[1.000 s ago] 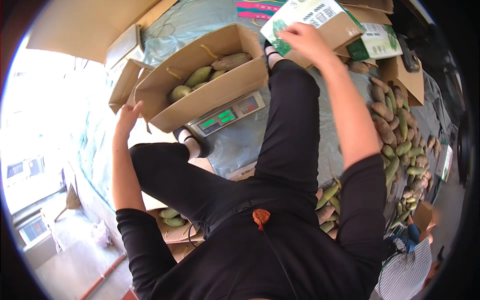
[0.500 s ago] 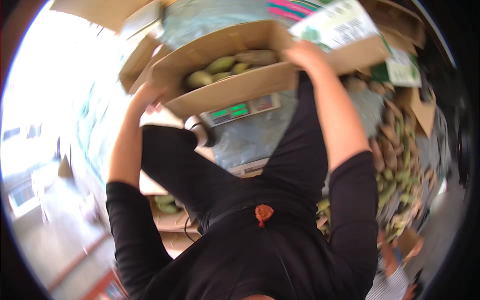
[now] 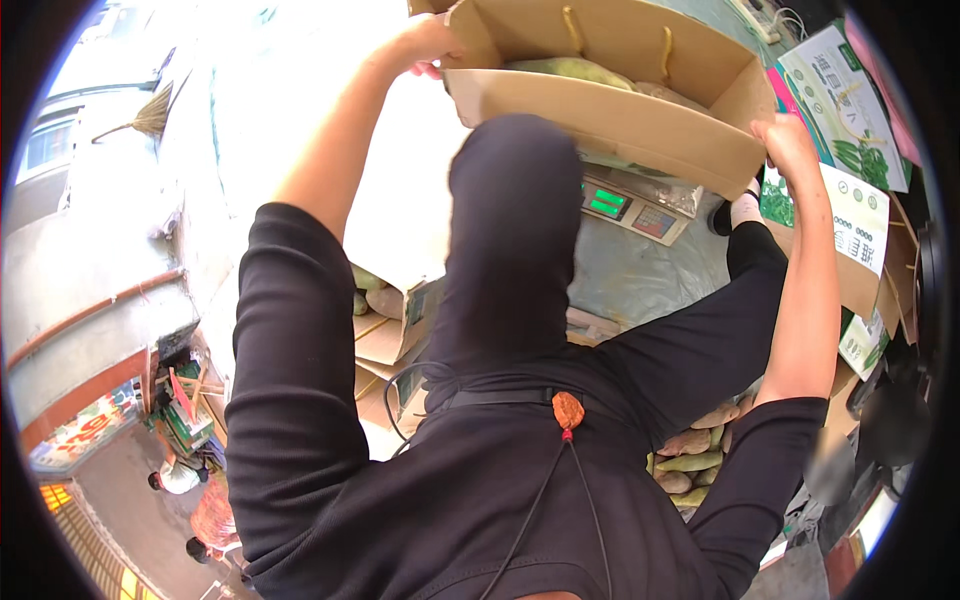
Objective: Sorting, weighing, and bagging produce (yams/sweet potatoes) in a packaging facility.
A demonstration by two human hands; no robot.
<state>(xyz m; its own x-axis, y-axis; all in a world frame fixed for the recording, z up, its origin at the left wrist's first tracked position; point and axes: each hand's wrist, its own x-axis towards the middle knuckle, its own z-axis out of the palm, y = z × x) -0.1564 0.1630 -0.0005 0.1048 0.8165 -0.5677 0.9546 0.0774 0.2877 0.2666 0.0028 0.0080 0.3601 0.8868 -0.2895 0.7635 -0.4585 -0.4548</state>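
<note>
Between my two hands is an open cardboard box [image 3: 620, 122] with yellowish cord loops along its far inner wall. My left hand [image 3: 425, 42] is closed on its left end, near the corner. On the opposite end, the fingers of my right hand [image 3: 788, 148] grip the right corner. Inside, partly hidden by the near wall, lie a long green radish-like root [image 3: 575, 70] and a brownish one [image 3: 668, 95]. Just below the box shows a scale [image 3: 635, 208] with lit green digits; its platform is mostly covered, so I cannot tell whether the box touches it.
Printed white-and-green cartons [image 3: 850, 105] stand at the right. More roots [image 3: 695, 460] lie on the floor beside my right leg. At my left is another open carton [image 3: 385, 325] with roots in it. People [image 3: 180, 475] are at the far lower left.
The view has swung round, so the box and scale appear further right. My left leg has come up close beside the box. Both hands still hold the box at its ends.
</note>
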